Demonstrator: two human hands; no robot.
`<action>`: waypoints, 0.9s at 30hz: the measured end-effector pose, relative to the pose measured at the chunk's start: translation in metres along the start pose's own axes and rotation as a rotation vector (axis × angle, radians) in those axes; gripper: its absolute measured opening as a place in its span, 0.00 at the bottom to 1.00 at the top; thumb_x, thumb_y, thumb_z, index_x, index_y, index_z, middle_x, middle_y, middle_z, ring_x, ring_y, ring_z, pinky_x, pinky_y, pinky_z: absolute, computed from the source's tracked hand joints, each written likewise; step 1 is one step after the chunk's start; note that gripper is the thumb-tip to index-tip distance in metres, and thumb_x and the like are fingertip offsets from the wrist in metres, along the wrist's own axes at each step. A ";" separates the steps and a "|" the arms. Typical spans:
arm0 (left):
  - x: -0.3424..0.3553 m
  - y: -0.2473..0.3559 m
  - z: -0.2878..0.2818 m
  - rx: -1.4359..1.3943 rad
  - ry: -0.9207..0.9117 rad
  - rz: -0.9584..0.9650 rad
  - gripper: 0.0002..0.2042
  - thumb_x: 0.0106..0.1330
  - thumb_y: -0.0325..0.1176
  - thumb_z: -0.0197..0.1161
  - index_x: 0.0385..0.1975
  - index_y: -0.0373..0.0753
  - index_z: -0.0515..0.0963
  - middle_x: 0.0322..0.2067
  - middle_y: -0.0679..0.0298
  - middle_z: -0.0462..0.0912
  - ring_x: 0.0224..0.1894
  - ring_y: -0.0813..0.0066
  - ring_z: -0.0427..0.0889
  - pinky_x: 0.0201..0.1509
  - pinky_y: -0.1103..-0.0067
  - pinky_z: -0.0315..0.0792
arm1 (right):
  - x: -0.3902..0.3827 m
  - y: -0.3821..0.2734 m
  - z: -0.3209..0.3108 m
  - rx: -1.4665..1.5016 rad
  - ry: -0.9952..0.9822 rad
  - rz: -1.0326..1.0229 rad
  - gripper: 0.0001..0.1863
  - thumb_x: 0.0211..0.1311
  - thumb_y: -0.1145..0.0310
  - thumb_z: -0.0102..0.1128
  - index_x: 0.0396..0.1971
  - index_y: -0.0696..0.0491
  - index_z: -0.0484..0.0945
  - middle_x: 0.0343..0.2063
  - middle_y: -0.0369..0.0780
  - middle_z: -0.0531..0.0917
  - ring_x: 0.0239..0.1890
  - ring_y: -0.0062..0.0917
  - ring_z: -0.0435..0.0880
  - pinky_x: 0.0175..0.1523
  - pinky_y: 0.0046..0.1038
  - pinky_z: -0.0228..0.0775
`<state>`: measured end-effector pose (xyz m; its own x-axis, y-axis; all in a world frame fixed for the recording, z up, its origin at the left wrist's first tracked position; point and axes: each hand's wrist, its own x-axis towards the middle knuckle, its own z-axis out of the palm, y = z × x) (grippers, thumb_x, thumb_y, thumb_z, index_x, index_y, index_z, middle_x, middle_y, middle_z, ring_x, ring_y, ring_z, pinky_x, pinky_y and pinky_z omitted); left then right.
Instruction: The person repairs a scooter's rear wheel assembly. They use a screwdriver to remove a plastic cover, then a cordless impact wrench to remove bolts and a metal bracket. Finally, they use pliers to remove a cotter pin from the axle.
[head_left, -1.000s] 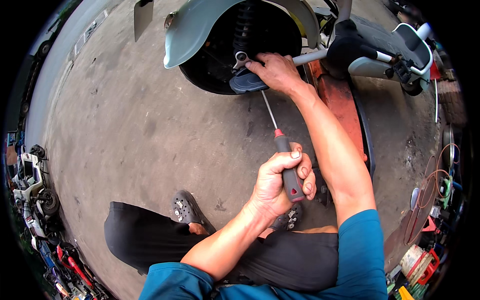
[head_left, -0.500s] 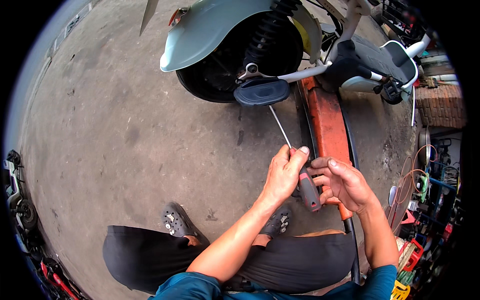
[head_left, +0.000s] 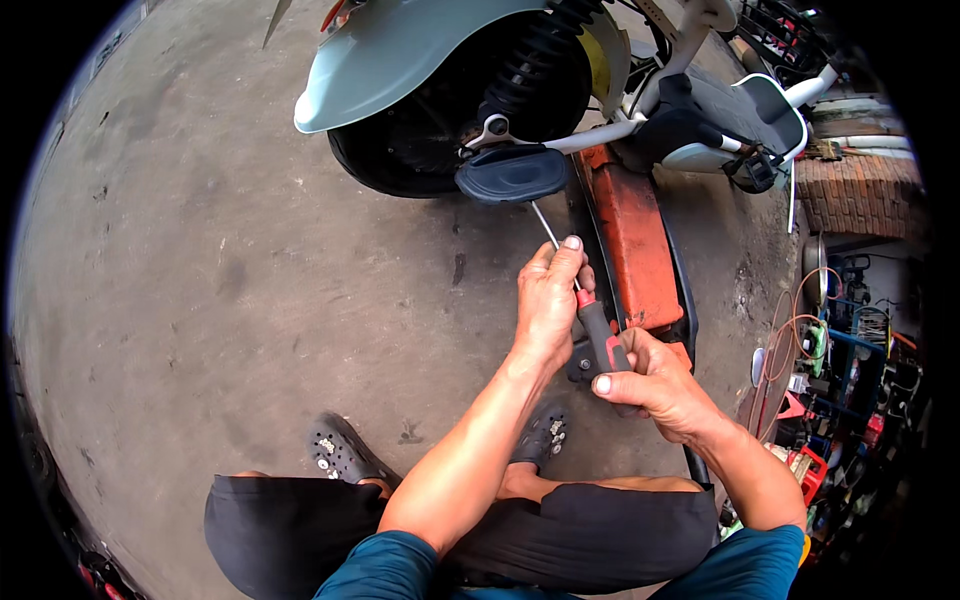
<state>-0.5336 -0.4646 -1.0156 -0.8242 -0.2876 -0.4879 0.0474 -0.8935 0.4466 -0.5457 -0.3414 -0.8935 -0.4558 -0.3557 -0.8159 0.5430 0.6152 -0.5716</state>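
Observation:
A long screwdriver with a dark grey and red handle slants up and away from me. My left hand is closed round its shaft just beyond the handle. Around the rear of the handle my right hand is wrapped, thumb lying across it. The shaft's far end passes under the black footrest of a pale grey-green scooter, so the tip is hidden. Above the footrest show the scooter's rear wheel and a black coil shock absorber.
An orange floor jack lies under the scooter, right of the screwdriver. Tools and cables crowd a blue rack at the far right, near stacked bricks. My clogs rest on the concrete floor.
My right hand was open beside the handle and has now closed on its rear end. My left hand has slid forward from the handle onto the shaft. The view has shifted slightly.

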 end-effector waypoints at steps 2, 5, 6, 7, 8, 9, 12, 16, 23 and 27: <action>0.003 0.002 -0.006 -0.079 -0.042 -0.052 0.12 0.70 0.41 0.58 0.29 0.39 0.74 0.20 0.67 0.75 0.22 0.81 0.72 0.27 0.82 0.68 | -0.002 0.001 0.001 0.104 -0.074 0.063 0.24 0.63 0.58 0.64 0.49 0.60 0.69 0.33 0.42 0.81 0.30 0.23 0.82 0.31 0.21 0.73; 0.003 0.005 -0.008 -0.134 -0.052 -0.105 0.13 0.70 0.41 0.59 0.30 0.38 0.75 0.20 0.67 0.75 0.22 0.81 0.72 0.27 0.82 0.67 | -0.001 -0.004 -0.002 0.531 -0.307 0.236 0.25 0.70 0.57 0.53 0.58 0.60 0.67 0.40 0.48 0.83 0.40 0.35 0.86 0.39 0.29 0.81; 0.003 0.006 -0.007 -0.143 -0.053 -0.119 0.13 0.70 0.41 0.59 0.30 0.38 0.75 0.19 0.67 0.75 0.21 0.81 0.72 0.26 0.82 0.67 | -0.001 -0.002 -0.005 0.473 -0.307 0.201 0.24 0.69 0.57 0.54 0.55 0.60 0.68 0.40 0.48 0.83 0.39 0.34 0.87 0.38 0.29 0.81; 0.002 0.008 -0.006 -0.151 -0.054 -0.133 0.13 0.70 0.42 0.60 0.31 0.38 0.75 0.19 0.67 0.75 0.21 0.81 0.72 0.25 0.82 0.67 | 0.000 -0.002 -0.007 0.414 -0.308 0.166 0.23 0.68 0.58 0.56 0.53 0.60 0.70 0.39 0.48 0.83 0.38 0.33 0.87 0.37 0.28 0.80; 0.001 0.009 -0.007 -0.154 -0.051 -0.148 0.13 0.69 0.42 0.60 0.31 0.37 0.75 0.19 0.67 0.75 0.20 0.81 0.72 0.25 0.82 0.66 | 0.001 0.000 -0.009 0.361 -0.312 0.133 0.21 0.67 0.58 0.58 0.51 0.59 0.71 0.38 0.47 0.83 0.37 0.33 0.87 0.37 0.28 0.80; 0.000 0.011 -0.008 -0.103 -0.040 -0.151 0.13 0.69 0.42 0.61 0.31 0.38 0.75 0.19 0.68 0.75 0.20 0.82 0.72 0.23 0.82 0.65 | 0.003 0.003 -0.011 0.244 -0.247 0.118 0.19 0.64 0.59 0.62 0.45 0.57 0.71 0.37 0.46 0.83 0.35 0.30 0.86 0.34 0.26 0.79; -0.001 0.018 -0.010 0.002 -0.007 -0.161 0.13 0.67 0.42 0.63 0.29 0.39 0.75 0.19 0.68 0.75 0.18 0.83 0.71 0.20 0.83 0.62 | 0.006 -0.007 0.004 -0.216 -0.004 0.013 0.16 0.62 0.61 0.65 0.40 0.55 0.71 0.35 0.44 0.83 0.33 0.27 0.86 0.31 0.25 0.77; 0.000 0.023 -0.013 0.003 0.020 -0.161 0.12 0.65 0.40 0.65 0.27 0.40 0.73 0.19 0.69 0.75 0.17 0.84 0.69 0.19 0.83 0.59 | 0.006 -0.009 -0.002 0.371 -0.201 0.092 0.19 0.66 0.62 0.58 0.50 0.60 0.71 0.38 0.45 0.82 0.38 0.31 0.85 0.38 0.28 0.77; -0.001 0.024 -0.016 -0.101 0.010 -0.191 0.10 0.65 0.37 0.66 0.30 0.38 0.75 0.21 0.66 0.77 0.17 0.83 0.70 0.19 0.82 0.60 | 0.021 -0.011 -0.010 -0.075 -0.158 0.027 0.24 0.59 0.58 0.67 0.47 0.58 0.71 0.32 0.40 0.81 0.32 0.23 0.82 0.38 0.24 0.74; 0.002 0.024 -0.017 -0.076 0.039 -0.154 0.09 0.65 0.35 0.66 0.31 0.36 0.75 0.21 0.65 0.78 0.16 0.82 0.71 0.18 0.82 0.62 | 0.028 -0.007 -0.003 -0.095 -0.109 -0.005 0.26 0.61 0.51 0.64 0.47 0.57 0.71 0.33 0.39 0.79 0.35 0.19 0.79 0.39 0.22 0.72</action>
<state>-0.5241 -0.4924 -1.0185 -0.8024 -0.1569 -0.5758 -0.0343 -0.9511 0.3069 -0.5642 -0.3532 -0.9123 -0.3765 -0.4299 -0.8207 0.4690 0.6755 -0.5690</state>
